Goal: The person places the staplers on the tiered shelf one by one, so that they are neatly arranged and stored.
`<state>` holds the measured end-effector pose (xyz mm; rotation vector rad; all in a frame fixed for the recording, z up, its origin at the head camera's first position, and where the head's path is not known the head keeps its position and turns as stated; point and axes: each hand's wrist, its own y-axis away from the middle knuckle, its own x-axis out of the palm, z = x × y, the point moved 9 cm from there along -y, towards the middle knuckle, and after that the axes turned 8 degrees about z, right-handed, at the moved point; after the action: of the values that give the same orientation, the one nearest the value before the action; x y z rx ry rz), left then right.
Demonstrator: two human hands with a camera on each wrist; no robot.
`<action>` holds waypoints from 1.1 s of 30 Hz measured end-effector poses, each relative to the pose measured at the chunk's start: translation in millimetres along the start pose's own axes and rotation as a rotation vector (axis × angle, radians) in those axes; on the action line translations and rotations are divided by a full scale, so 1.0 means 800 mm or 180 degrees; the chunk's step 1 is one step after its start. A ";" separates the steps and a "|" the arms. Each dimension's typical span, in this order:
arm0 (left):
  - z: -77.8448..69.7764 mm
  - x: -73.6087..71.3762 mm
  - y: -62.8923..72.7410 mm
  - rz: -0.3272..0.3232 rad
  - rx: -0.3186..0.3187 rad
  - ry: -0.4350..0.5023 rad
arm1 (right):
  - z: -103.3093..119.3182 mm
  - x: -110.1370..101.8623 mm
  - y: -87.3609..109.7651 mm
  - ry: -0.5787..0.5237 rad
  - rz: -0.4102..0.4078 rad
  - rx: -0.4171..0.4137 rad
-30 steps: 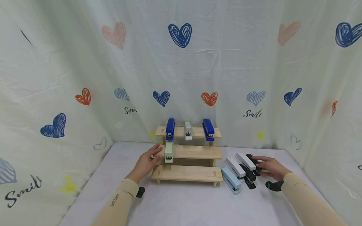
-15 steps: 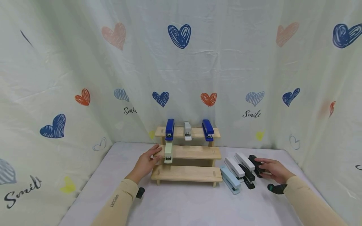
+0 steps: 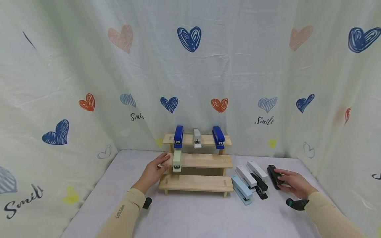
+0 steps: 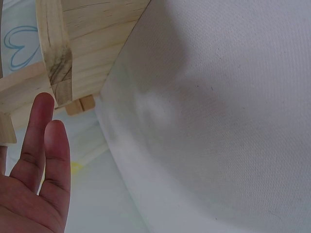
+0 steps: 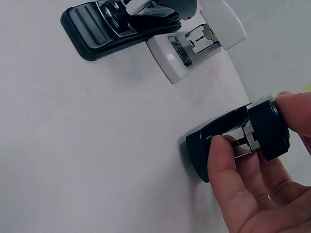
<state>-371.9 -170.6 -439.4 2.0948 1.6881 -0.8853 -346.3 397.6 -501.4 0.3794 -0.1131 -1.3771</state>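
Pinching a black, glossy, elongated stapler (image 3: 274, 177) near its front end, the right hand (image 3: 294, 183) is engaged, thumb at the upper arm, a fingertip at the base. The item is located toward the back right corner of the white-covered counter (image 3: 202, 216), between the loose staplers and the right edge. Whether its whole base bears on the surface cannot be told.

The left hand (image 3: 152, 172) carries nothing; its visible fingers are nearly straight, at the left end of the middle shelf of a pale wooden three-tier rack (image 3: 196, 182), in apparent steadying contact.

Beside the rack's right end are a light blue stapler (image 3: 241, 189), a long white stapler (image 3: 245, 176), a second white stapler (image 3: 257, 170) and another black stapler (image 3: 259, 181), close together. The top shelf bears two blue staplers with a grey-white one between; a pale green stapler (image 3: 177, 158) is at the left of the middle shelf.

Step in hand, as judged: securing the pinched stapler. The next move calls for a firm, even hold across both arms and a lift clear of its neighbours.
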 end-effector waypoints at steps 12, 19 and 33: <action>-0.003 -0.003 -0.001 -0.0039 0.0025 -0.0011 | -0.006 -0.004 0.016 -0.0227 -0.0123 0.0134; -0.002 -0.003 -0.001 -0.0040 0.0021 -0.0023 | -0.009 -0.003 0.027 -0.0409 -0.0189 0.0195; -0.002 -0.001 0.000 0.0019 0.0021 -0.0027 | -0.001 -0.001 0.046 -0.0442 -0.0305 0.0267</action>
<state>-371.3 -170.3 -438.1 2.0962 1.6761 -0.8980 -312.2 403.5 -490.1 0.3627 -0.2707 -1.4963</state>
